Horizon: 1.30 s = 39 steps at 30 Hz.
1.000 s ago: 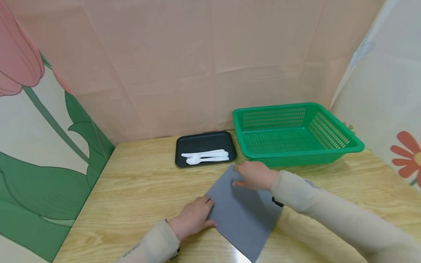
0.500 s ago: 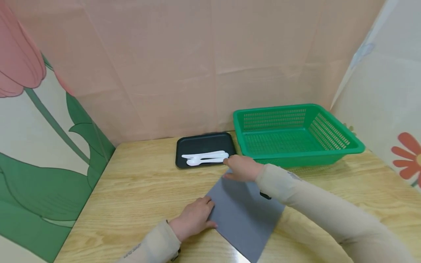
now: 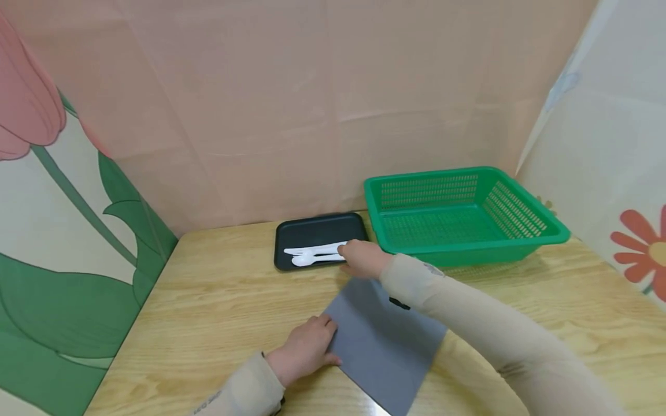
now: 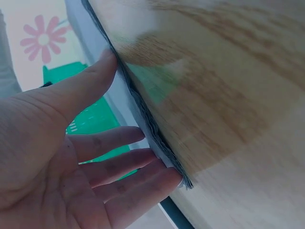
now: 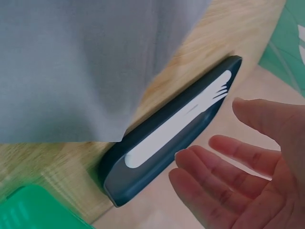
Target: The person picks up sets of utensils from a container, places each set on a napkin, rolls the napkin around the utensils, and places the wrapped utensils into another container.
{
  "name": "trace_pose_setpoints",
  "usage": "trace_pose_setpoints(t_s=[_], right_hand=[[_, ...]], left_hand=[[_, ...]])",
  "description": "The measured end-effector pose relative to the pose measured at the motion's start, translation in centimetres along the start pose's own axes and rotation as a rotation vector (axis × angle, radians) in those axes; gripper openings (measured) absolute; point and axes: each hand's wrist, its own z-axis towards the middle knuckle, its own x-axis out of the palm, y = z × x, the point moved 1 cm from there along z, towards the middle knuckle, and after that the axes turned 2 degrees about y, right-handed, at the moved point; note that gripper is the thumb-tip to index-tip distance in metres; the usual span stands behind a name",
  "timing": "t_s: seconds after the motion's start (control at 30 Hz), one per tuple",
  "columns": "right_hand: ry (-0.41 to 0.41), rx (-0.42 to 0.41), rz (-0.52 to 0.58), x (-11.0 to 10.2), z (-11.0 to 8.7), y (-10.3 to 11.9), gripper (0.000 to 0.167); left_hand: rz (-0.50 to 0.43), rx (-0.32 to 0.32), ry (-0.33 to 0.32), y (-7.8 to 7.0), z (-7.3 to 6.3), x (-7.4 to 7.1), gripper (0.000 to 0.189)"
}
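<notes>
A grey, flat sheet with several thin layers at its edge, like a folded napkin (image 3: 387, 341), lies slanted on the table. My left hand (image 3: 307, 349) rests at its left edge; in the left wrist view the thumb and loosely extended fingers touch the layered edge. My right hand (image 3: 366, 258) hovers at the right side of a black tray (image 3: 317, 231), over the handle ends of the white plastic cutlery. A spoon (image 3: 303, 259) and a knife (image 3: 299, 251) show there, and fork tines (image 5: 219, 91) appear in the right wrist view. There the right fingers are spread, holding nothing.
A green perforated basket (image 3: 468, 245) stands right of the tray, near the back wall. The wooden table (image 3: 218, 312) extends to the left of the hands. A pink-beige sheet (image 3: 250, 115) covers the wall behind.
My right hand has moved left from the grey sheet's far corner to the cutlery handles on the tray. The left hand has stayed at the sheet's left edge.
</notes>
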Motion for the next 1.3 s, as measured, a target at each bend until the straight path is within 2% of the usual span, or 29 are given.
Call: trace_pose_setpoints(t_s=[0.3,0.67,0.9,1.13,1.3], right_hand=[[-0.029,0.037,-0.009,0.9,2.1,-0.3,0.015],[-0.102,0.054,-0.032,1.9,3.9,-0.2,0.012],[-0.113,0.079,-0.044,3.0,5.1,-0.4,0.011],[-0.156,0.081,-0.058,3.7,5.9,-0.7,0.006],[-0.157,0.09,-0.06,3.9,6.2,-0.8,0.007]], left_hand=[[0.001,0.009,-0.018,-0.1,-0.1,-0.2,0.055],[-0.023,-0.002,0.016,-0.1,-0.1,-0.4,0.056],[-0.016,0.005,-0.001,-0.1,-0.1,-0.2,0.056],[-0.015,0.005,-0.009,0.0,-0.1,-0.1,0.056],[-0.02,0.005,-0.009,0.0,-0.1,-0.1,0.055]])
